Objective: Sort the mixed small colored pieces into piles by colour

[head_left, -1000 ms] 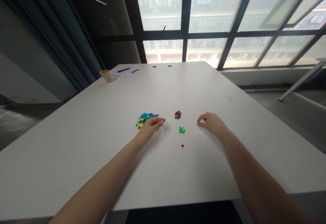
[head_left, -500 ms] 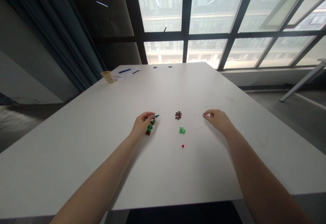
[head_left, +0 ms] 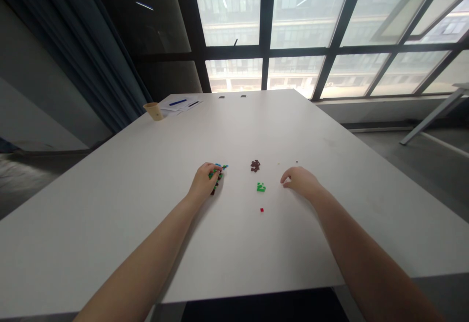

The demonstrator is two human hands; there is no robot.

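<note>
My left hand (head_left: 202, 181) is closed around a small build of toy bricks (head_left: 216, 180) in green, dark brown and blue, its fingers hiding part of it. My right hand (head_left: 298, 181) is low over the table to the right, thumb and fingers bent together; anything between the fingertips is too small to make out. Between the hands lie a pile of dark brown bricks (head_left: 255, 165), a small group of green bricks (head_left: 261, 187) and one red brick (head_left: 262, 210). Beyond my right hand sit a tiny dark piece (head_left: 296, 161) and a tiny pale piece (head_left: 278, 164).
The white table (head_left: 234, 248) reaches to the windows. At its far left stand a tan paper cup (head_left: 154, 112) and papers (head_left: 186, 107) with a blue pen (head_left: 178, 102). Two round grey discs lie near the far edge.
My right hand has moved left and nearer to me, over the spot where tiny clear pieces lay. The tiny dark piece behind it now shows. My left hand still holds the build, turned slightly.
</note>
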